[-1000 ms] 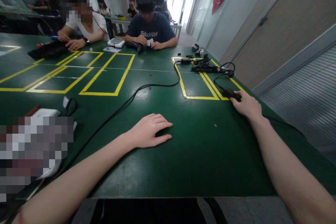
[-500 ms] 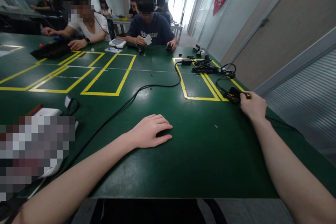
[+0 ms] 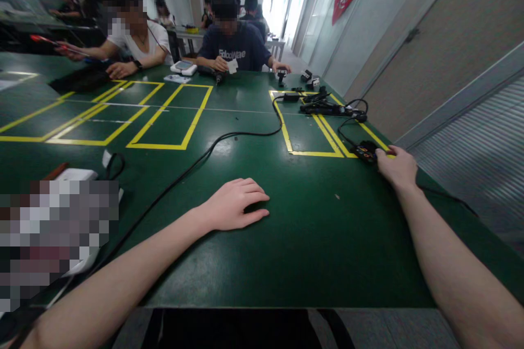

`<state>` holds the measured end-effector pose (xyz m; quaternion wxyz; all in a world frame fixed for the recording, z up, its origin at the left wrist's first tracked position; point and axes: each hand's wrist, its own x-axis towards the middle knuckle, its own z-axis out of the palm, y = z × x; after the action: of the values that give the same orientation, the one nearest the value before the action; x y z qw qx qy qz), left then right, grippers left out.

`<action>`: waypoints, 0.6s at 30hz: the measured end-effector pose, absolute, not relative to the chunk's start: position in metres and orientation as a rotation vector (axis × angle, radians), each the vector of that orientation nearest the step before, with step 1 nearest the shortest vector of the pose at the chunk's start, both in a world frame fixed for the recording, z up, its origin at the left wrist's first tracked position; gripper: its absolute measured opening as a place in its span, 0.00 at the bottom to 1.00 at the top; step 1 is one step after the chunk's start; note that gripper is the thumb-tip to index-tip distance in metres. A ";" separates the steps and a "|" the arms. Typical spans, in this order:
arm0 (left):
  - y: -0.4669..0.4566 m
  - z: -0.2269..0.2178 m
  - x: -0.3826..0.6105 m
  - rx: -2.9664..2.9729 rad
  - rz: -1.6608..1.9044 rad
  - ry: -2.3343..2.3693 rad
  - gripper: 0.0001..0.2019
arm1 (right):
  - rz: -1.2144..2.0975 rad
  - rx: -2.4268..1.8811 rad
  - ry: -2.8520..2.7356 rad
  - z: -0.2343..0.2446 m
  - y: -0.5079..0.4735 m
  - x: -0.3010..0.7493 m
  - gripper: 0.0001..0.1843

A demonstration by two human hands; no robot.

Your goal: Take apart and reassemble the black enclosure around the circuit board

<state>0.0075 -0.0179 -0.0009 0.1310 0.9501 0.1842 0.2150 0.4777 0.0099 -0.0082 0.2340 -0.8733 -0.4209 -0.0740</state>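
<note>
My left hand [image 3: 237,204] lies palm down on the green table [image 3: 286,262], fingers stretched out and thumb apart, holding nothing. At the right edge of the table, my right hand [image 3: 397,166] is closed at the end of a small black device [image 3: 365,151] with small coloured marks. Thumb and fingers appear to pinch its near right side; the exact grip is partly hidden. A thin black cable [image 3: 343,130] runs from the device toward a bundle of black cables and bars [image 3: 327,106].
A long black cable [image 3: 204,152] crosses the table toward the lower left. Yellow tape [image 3: 315,154] marks rectangles. At left sits a white object [image 3: 76,174] beside a blurred area. Opposite, a person in dark blue [image 3: 235,46] and one in white [image 3: 139,38] handle things.
My right hand has shifted slightly right, and the dark part that stood up by its fingers no longer shows. The left hand stays put. The person in white has raised a red-tipped tool.
</note>
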 end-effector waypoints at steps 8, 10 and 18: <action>-0.018 -0.001 0.007 2.753 0.623 0.529 0.15 | -0.187 -2.347 -1.114 0.002 0.008 0.460 0.24; -0.018 -0.001 0.007 2.747 0.633 0.524 0.15 | -0.190 -2.330 -1.126 0.003 0.007 0.460 0.21; -0.017 -0.004 0.008 2.741 0.627 0.532 0.14 | -0.303 -2.245 -1.199 -0.007 0.012 0.474 0.18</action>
<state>0.0081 -0.0172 -0.0035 0.1395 0.9485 0.1840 0.2168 0.4740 0.0117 -0.0068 0.2853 -0.8395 -0.4483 -0.1134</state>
